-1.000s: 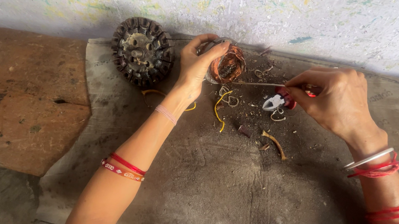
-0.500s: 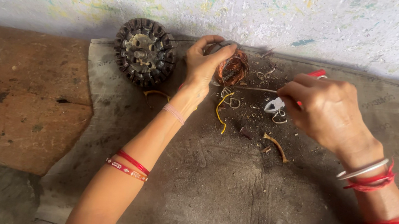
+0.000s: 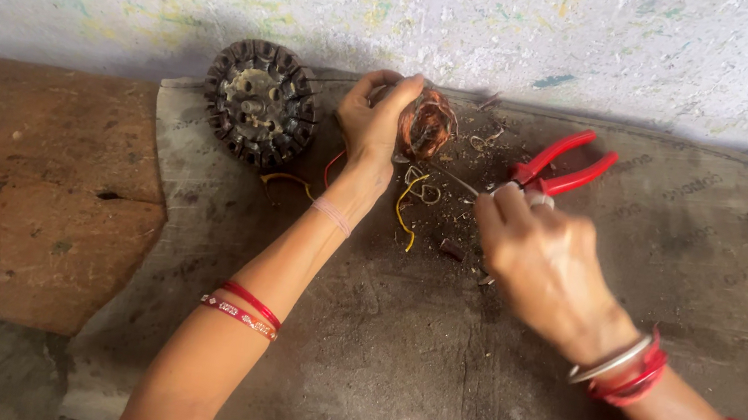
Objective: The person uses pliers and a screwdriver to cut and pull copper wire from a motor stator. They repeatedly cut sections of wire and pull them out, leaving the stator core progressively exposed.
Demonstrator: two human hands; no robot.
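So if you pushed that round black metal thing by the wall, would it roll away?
Probably not. The round black metal part lies flat on the grey mat, so it would likely slide, not roll. It looks like thick, slotted metal, so it is probably heavy for its size and stiff. Stood on its edge, it might roll.

Soft, even daylight; faint shadows beneath both forearms, no glare, slight blur around the right hand (image 3: 543, 259).
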